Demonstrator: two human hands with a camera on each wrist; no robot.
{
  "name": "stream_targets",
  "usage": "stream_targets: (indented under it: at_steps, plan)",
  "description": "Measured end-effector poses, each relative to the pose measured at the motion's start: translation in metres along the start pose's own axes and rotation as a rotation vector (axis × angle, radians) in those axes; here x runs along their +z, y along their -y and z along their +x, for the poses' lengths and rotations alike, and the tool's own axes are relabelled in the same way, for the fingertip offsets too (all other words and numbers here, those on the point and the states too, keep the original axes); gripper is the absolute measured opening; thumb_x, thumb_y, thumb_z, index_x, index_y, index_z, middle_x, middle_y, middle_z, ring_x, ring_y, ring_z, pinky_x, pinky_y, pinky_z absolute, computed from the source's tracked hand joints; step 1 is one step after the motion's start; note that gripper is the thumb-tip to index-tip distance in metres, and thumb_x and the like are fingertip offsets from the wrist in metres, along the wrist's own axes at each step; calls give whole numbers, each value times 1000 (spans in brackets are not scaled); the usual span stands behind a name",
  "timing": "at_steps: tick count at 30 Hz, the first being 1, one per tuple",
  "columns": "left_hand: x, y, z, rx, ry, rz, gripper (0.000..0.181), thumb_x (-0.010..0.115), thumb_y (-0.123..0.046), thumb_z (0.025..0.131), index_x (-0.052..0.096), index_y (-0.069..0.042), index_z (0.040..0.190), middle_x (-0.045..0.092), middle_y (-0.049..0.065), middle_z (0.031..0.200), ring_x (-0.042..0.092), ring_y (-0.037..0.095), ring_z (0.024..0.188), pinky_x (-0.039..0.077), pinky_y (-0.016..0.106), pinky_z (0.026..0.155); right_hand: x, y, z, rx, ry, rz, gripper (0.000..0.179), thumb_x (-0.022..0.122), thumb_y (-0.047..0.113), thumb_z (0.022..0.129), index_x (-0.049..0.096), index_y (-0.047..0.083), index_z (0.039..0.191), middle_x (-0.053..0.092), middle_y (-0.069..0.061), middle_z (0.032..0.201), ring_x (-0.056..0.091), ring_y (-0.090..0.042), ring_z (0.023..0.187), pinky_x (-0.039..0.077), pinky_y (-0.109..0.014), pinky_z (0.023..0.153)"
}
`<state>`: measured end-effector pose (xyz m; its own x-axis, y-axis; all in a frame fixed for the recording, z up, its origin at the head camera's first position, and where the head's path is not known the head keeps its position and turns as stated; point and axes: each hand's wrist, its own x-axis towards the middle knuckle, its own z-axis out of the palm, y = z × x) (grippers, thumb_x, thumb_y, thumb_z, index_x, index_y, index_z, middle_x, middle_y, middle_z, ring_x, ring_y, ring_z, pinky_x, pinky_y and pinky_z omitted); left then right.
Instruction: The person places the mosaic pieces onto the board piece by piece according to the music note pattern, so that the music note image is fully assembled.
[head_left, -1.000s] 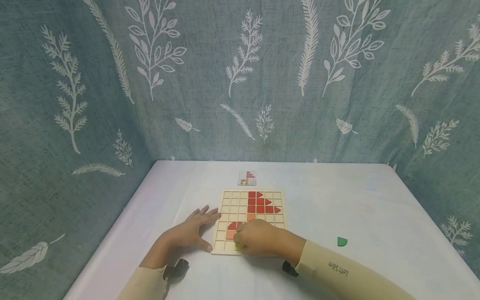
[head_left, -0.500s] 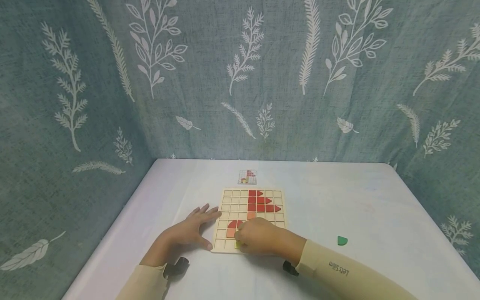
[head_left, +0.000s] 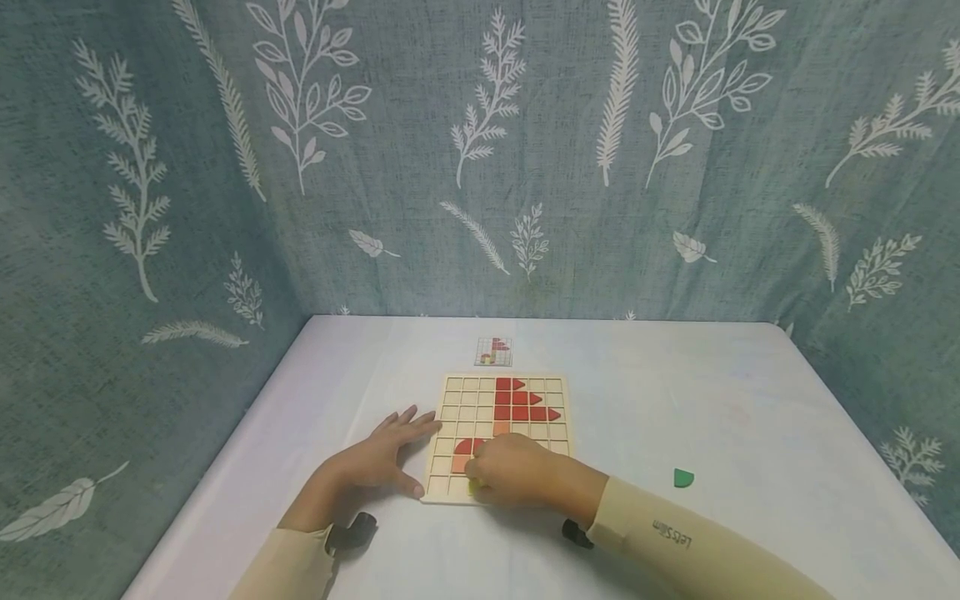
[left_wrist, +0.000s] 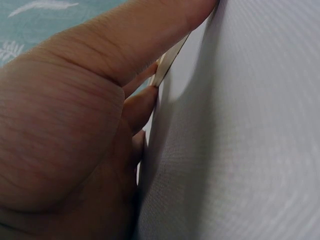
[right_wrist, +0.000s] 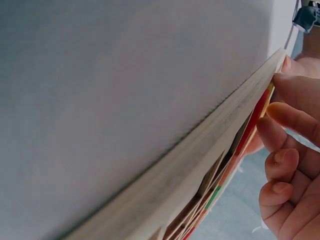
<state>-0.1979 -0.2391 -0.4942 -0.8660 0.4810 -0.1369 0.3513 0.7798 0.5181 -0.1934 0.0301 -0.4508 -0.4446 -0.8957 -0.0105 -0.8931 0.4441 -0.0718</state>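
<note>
A wooden grid board (head_left: 468, 400) lies on the table, holding red pieces (head_left: 512, 412) in stepped rows, an orange square (head_left: 502, 428) below them, and a red arch-like shape (head_left: 464, 447) lower left. Over the board's lower middle, my right hand (head_left: 517, 471) pinches a yellow piece (head_left: 474, 488) at the grid, its curled fingers covering most of it. The right wrist view shows thumb and forefinger meeting low at the board's surface. My left hand (head_left: 382, 454) is spread beside the board, thumb and fingertips touching its left edge; the left wrist view shows this edge (left_wrist: 170, 60) against the fingers.
Behind the board lies a small pattern card (head_left: 493, 352) with a printed coloured grid. A green rounded piece (head_left: 683, 477) sits alone to the right, beyond the right forearm. Patterned cloth (head_left: 420, 167) hangs behind the white table (head_left: 637, 392) and at its sides.
The head view has shifted very slightly. Both hands stay in place, with the right hand's fingers barely moving over the yellow piece.
</note>
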Motion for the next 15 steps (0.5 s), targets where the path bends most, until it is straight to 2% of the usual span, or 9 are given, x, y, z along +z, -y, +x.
stream_targets:
  at_steps: [6,13,15]
  plan:
    - [0,0,0,10,-7,-4,109,83,-57,58,37,-25,152,24,1,159,1,29,148,-1,54,116,-2,2,2,-27,-22,-5,8,68,24,88,66,24,80,50,18,66,43,-3,58,40,-18,51]
    - [2,1,0,-6,-8,-6,110,84,-57,57,36,-26,152,23,0,160,1,28,148,-1,53,117,-1,-8,-10,42,6,63,3,68,25,87,71,25,88,49,18,67,45,-4,61,42,-20,58]
    - [1,1,0,-15,-9,-2,110,84,-57,57,37,-26,152,23,0,160,1,28,148,-1,53,117,0,-15,-17,60,3,76,5,67,25,87,69,25,82,48,17,66,42,-5,59,41,-22,56]
